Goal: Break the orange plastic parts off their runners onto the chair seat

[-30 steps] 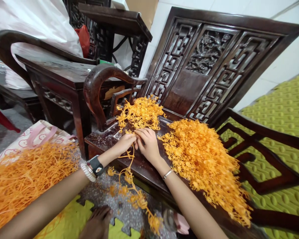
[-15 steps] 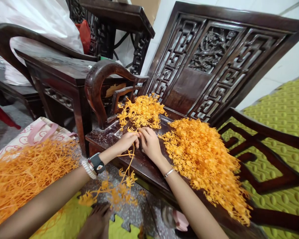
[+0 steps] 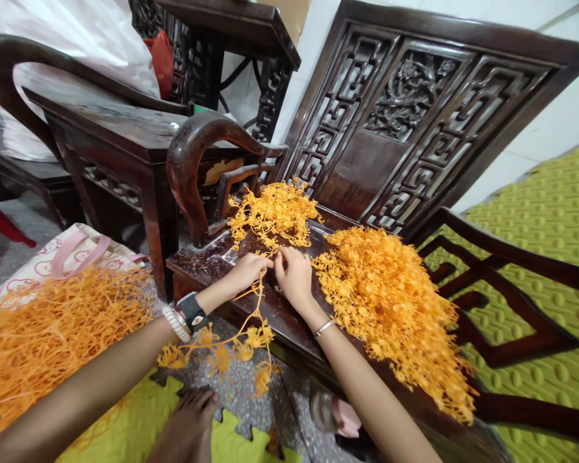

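On the chair seat [image 3: 280, 325], left hand [image 3: 245, 271] and right hand [image 3: 296, 278], fingers apparently pinching one orange strand [image 3: 257, 302], heap [image 3: 390, 308] beside

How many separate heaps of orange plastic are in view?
3: small heap at the seat's back, large heap on the seat's right, stringy heap left, by the pink bag. More may lie out of frame.

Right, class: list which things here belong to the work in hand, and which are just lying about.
In hand: left hand, right hand, both pinching the orange strand; small pile; big pile; stem heap; chair seat.
Lying about: pink bag, side table, white sack, red bag, green mat.
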`<state>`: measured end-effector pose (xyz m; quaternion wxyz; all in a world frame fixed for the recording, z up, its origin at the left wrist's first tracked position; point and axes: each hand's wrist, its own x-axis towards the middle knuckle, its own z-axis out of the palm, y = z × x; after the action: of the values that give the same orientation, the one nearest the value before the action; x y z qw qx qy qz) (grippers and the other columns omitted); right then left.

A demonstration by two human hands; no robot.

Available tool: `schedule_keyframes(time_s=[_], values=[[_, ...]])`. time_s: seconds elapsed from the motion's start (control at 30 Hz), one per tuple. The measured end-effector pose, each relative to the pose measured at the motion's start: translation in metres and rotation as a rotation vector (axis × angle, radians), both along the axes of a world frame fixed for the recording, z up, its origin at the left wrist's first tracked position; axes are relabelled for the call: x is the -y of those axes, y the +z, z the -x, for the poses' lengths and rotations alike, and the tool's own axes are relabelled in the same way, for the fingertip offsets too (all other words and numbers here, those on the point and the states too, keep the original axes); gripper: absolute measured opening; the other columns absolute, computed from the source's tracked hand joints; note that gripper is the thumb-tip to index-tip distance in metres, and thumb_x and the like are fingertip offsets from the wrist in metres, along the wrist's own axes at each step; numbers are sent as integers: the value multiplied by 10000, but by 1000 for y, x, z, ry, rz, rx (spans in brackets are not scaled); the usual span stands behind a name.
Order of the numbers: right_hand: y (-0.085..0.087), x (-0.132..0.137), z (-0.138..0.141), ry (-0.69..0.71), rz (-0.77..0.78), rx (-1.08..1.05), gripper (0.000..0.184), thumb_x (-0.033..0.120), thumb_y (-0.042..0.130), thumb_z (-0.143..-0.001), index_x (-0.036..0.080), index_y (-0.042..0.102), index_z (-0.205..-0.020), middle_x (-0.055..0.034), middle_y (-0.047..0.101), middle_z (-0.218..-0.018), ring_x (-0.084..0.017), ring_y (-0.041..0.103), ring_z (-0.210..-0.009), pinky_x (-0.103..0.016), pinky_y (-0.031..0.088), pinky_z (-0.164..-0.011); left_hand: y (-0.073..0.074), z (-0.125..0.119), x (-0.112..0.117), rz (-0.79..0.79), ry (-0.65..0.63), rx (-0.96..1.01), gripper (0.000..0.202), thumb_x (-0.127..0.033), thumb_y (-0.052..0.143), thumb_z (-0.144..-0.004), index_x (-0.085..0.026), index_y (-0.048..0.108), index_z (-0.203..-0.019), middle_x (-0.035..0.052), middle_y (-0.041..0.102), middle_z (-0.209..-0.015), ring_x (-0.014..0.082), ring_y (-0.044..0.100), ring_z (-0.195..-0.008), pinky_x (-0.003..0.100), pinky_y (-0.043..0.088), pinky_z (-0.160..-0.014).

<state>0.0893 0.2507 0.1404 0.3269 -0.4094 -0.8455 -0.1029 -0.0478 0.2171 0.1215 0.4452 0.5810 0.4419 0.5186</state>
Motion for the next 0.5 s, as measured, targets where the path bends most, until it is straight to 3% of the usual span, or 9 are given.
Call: schedule_keyframes(time_s=[0.27, 0.5], values=[[4, -5, 0, -5, -7, -105, 207, 186, 423, -852, 175, 629, -853, -39, 671, -783, -175, 576, -674, -303, 331, -677, 5, -4, 1, 10, -17, 48, 218, -288, 401, -670, -168, 496, -515, -58, 294, -466, 102, 264, -488, 264, 210, -511], [12, -8, -2, 31, -64, -81, 216, 212, 424, -856, 179, 637, -860, -39, 675, -775, -174, 570, -669, -304, 324, -692, 7, -4, 1, 32, -31, 72, 323, -269, 391, -697, -114, 674, -716, -58, 290, -483, 102, 268, -484, 252, 220, -502]])
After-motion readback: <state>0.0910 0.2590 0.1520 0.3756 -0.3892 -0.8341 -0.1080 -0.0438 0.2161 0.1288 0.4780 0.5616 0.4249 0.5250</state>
